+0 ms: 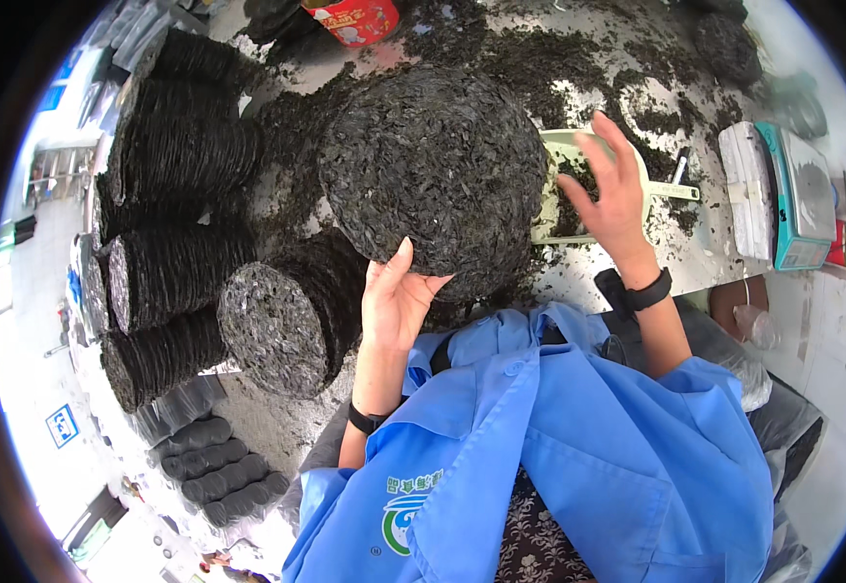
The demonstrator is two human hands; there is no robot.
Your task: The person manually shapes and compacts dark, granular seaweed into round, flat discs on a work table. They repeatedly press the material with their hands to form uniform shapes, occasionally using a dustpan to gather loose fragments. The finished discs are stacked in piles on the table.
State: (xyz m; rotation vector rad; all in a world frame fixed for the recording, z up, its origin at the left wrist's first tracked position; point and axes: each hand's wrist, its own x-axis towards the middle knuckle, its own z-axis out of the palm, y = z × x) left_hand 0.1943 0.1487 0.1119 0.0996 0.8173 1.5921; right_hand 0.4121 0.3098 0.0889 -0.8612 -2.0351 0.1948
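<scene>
A large round sheet of dried seaweed (433,165), dark and rough, is tilted up in front of me. My left hand (396,303) grips its near edge, thumb on top and the other fingers partly hidden beneath. My right hand (612,199) is raised just right of the sheet, fingers spread and holding nothing. Below that hand lies a pale green dustpan (645,180) with loose dark seaweed flakes in it, its handle pointing right. Another seaweed round shows partly under the near edge of the held one.
Tall rows of stacked seaweed rounds (180,146) stand at left, with a nearer stack (272,330) beside my left hand. Loose flakes (540,63) cover the far table. A red tub (360,21) stands at the back, a teal scale (800,199) at right, black-wrapped rolls (224,466) lower left.
</scene>
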